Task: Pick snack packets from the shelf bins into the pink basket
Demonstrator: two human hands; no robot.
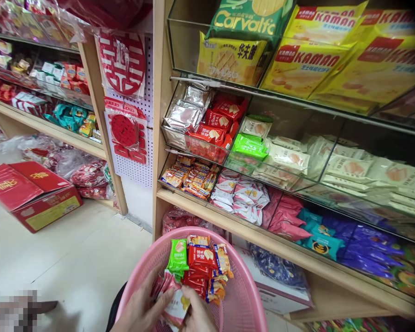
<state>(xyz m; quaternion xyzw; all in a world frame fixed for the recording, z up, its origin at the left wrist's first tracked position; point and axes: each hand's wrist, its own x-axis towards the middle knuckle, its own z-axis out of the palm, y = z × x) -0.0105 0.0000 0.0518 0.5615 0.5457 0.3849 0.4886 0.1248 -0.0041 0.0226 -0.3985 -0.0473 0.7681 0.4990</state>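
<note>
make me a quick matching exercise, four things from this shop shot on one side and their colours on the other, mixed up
Things:
1. basket under the hands
2. box on the floor
3. big Kaman bags on the top shelf
4. small packet at the left of the pile in the basket

Colours:
a. yellow
b. green
c. pink
d. red

Pairs: 1-c, 2-d, 3-a, 4-b
</note>
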